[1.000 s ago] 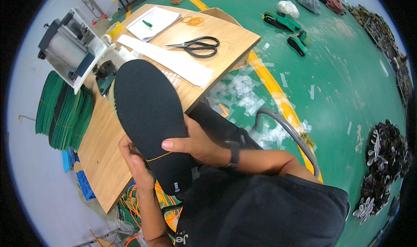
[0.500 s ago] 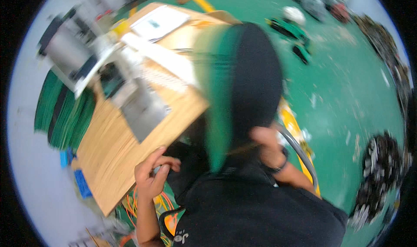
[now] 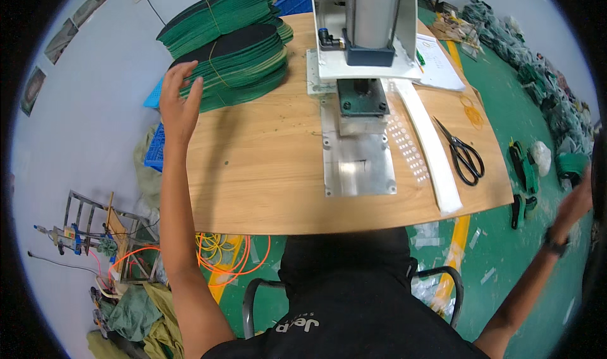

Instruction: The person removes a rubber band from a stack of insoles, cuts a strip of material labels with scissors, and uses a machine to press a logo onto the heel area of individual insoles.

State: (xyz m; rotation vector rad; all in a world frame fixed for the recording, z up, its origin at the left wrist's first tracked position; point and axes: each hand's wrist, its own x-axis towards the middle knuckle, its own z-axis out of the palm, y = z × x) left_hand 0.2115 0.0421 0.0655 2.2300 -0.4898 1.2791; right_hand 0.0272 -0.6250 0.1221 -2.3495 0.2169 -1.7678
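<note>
My left hand is raised at the left side of the table, fingers apart and nothing in them. It overlaps the near edge of a banded stack of green and black oval sheets; whether it touches them I cannot tell. A second such stack lies behind it. My right hand reaches out to the far right, blurred and partly hidden at the edge of the picture. A dark shape borders its fingers; what it is, or whether I hold it, cannot be made out.
A press with a cylinder and metal base plate stands on the wooden table. Black scissors, a white strip and papers lie right of it. Chair arms flank me; hoses lie below.
My view has swung so the table faces me squarely. The oval stack beside my right hand has left the middle of view. That hand is farther right; my left has risen toward the table stacks.
</note>
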